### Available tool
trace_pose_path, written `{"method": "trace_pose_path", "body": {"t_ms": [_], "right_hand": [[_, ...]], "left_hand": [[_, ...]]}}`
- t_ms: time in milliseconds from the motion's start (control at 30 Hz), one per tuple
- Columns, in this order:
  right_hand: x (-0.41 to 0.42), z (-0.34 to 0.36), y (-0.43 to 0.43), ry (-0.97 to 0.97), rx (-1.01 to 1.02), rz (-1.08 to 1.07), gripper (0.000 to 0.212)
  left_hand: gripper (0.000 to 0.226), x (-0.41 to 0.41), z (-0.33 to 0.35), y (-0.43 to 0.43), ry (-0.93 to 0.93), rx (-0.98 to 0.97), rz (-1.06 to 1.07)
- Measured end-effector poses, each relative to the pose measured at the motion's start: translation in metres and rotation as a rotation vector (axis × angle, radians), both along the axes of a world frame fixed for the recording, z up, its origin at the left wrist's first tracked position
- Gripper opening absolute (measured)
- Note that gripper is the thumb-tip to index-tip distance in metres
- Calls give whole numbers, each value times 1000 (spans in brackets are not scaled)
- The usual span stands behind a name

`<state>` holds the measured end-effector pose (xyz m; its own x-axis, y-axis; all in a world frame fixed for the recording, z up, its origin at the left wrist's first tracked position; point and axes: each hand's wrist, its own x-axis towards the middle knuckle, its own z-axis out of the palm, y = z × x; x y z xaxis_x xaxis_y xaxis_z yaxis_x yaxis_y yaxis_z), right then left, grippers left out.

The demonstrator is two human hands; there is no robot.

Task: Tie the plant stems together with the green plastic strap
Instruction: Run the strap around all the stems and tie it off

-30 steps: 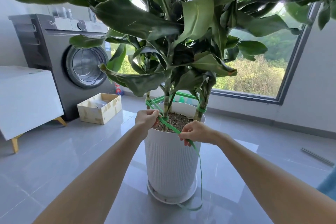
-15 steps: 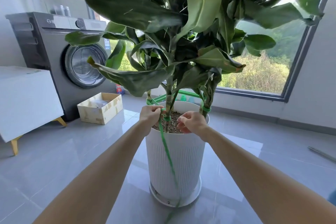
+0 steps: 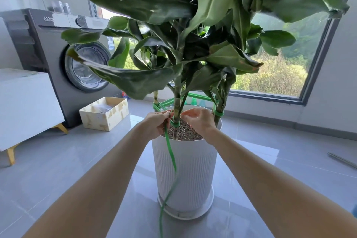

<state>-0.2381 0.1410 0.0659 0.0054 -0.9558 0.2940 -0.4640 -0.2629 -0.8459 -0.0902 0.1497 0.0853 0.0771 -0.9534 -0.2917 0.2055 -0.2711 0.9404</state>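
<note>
The green plastic strap is a narrow, flat, bright band. It is looped round the middle plant stem just above the soil, and more of it rings the outer stems at the left and right, with straight runs between them behind. Its loose tail drops down the front of the pot to the floor and out of view.

The left hand has its fingers curled round the strap beside the loop. The right hand is loosely bent with its fingertips at the middle stem – whether they pinch the strap I cannot tell.

The white ribbed pot stands in a saucer on grey floor tiles, with bare tile all round it. Broad leaves hang low over the hands.

Well off to the left are a small open box – contents unclear – a washing machine and a white cabinet.
</note>
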Motion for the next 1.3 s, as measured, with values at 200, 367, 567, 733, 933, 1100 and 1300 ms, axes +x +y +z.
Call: {"method": "trace_pose_path", "body": {"t_ms": [200, 367, 567, 733, 933, 1100, 1300], "right_hand": [[0, 1, -2, 17, -49, -94, 22], [4, 2, 0, 47, -68, -54, 18], [4, 0, 1, 155, -133, -112, 11], [-5, -2, 9, 269, -137, -180, 9], [-6, -4, 24, 388, -146, -17, 4], [1, -5, 24, 324, -132, 31, 6], [5, -6, 23, 254, -102, 31, 8]], "left_hand": [[23, 1, 0, -2, -64, 0, 14], [23, 3, 3, 1, -139, -13, -21], [10, 6, 4, 5, -281, -116, -24], [13, 19, -1, 11, -592, -273, -69], [20, 21, -4, 15, -926, -537, 73], [17, 23, -5, 19, -1008, -580, 46], [17, 25, -6, 19, -1031, -590, 33]]}}
